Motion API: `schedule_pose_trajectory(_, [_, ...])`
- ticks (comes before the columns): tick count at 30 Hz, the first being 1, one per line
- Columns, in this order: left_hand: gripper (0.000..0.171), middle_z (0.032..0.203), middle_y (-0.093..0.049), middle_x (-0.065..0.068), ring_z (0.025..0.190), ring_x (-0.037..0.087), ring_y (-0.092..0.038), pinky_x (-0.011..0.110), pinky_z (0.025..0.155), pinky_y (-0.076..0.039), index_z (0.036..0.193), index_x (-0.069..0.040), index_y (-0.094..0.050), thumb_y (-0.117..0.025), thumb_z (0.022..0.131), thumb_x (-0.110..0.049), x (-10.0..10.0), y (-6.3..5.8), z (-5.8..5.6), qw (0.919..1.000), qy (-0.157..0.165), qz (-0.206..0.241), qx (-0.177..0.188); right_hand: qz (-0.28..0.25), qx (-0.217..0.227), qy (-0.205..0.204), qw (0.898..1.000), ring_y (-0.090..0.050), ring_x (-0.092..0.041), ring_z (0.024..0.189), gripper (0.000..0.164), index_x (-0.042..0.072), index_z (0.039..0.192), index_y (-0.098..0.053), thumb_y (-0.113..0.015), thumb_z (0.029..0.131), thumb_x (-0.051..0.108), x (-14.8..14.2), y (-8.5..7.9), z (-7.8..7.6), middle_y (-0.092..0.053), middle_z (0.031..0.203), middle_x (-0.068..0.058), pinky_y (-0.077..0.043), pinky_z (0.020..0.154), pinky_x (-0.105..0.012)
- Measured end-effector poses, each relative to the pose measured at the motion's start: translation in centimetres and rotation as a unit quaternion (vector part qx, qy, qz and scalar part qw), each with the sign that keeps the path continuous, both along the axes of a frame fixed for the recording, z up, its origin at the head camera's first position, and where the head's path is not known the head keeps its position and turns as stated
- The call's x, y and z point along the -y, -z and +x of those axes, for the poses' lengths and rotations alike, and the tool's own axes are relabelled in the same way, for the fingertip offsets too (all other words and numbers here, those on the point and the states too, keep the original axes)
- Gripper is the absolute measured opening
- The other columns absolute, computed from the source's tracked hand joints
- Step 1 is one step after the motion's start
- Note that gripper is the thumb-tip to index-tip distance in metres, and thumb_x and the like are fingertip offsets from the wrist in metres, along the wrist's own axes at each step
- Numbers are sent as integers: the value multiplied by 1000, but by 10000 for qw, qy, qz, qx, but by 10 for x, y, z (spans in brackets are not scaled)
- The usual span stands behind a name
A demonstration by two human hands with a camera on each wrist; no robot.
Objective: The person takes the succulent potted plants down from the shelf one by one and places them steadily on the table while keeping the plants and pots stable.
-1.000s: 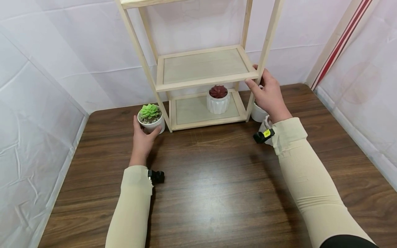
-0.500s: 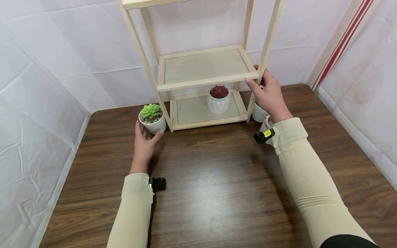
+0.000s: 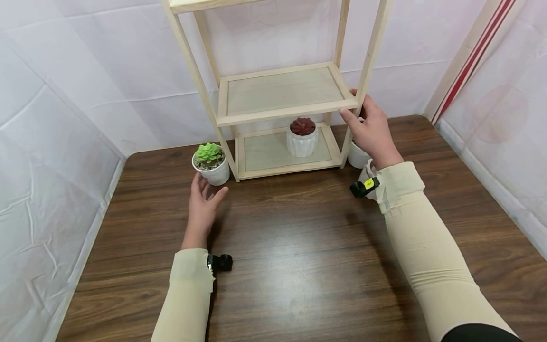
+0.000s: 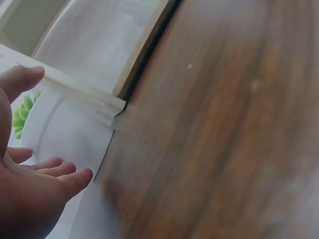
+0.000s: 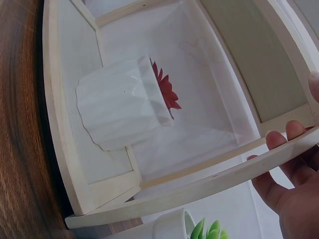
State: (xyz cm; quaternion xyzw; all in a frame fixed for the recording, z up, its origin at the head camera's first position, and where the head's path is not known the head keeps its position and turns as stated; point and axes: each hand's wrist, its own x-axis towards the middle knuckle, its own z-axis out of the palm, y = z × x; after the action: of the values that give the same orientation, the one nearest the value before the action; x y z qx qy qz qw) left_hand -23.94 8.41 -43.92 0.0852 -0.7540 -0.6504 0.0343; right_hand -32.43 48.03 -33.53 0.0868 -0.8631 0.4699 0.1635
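A white pot with a bright green succulent stands on the table at the left foot of the pale wooden shelf rack. Just in front of that pot is my left hand, fingers and thumb spread apart and the palm holding nothing. In the left wrist view its fingers overlap the pot's white side. My right hand grips the rack's right front upright at the middle shelf, thumb in front and fingers behind. On the bottom shelf sits a fluted white pot holding a dark red succulent.
Right of the rack stands a white pot, partly behind my right hand; its green leaves show in the right wrist view. Another white pot is mostly hidden by my right wrist. White sheeting closes off the back and sides.
My left hand has let go of the green succulent's pot and drawn back toward me, its fingers opening. The pot stays beside the rack. My right hand keeps its hold on the upright.
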Motion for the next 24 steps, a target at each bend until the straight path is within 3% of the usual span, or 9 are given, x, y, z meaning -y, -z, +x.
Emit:
schedule_pose_trajectory(10, [86, 157, -24, 16, 146, 25, -26, 40, 118, -28, 156, -13, -11, -68, 92, -17, -8, 0, 9, 9996, 47, 149, -239, 2, -110, -18, 9999, -53, -13, 97, 59, 28, 149, -38, -54, 96, 48, 0, 3, -2, -61, 119, -10, -43, 76, -25])
schedule_pose_trajectory(17, [83, 156, -26, 16, 146, 26, -27, 41, 118, -29, 155, -11, -14, -68, 92, -13, -12, 0, 11, 9982, 180, 413, -392, 23, -97, 7, 10000, -54, -15, 98, 60, 27, 149, -37, -53, 96, 49, 1, 3, -1, -61, 121, -11, -44, 77, -26])
schedule_pose_trajectory(24, [80, 156, -28, 15, 145, 27, -29, 43, 117, -29, 155, -11, -17, -67, 92, -12, -17, -1, 13, 9977, 289, 393, -463, 16, -91, 30, 10000, -54, -15, 98, 59, 28, 149, -38, -53, 96, 49, 1, 3, -1, -61, 121, -11, -44, 77, -26])
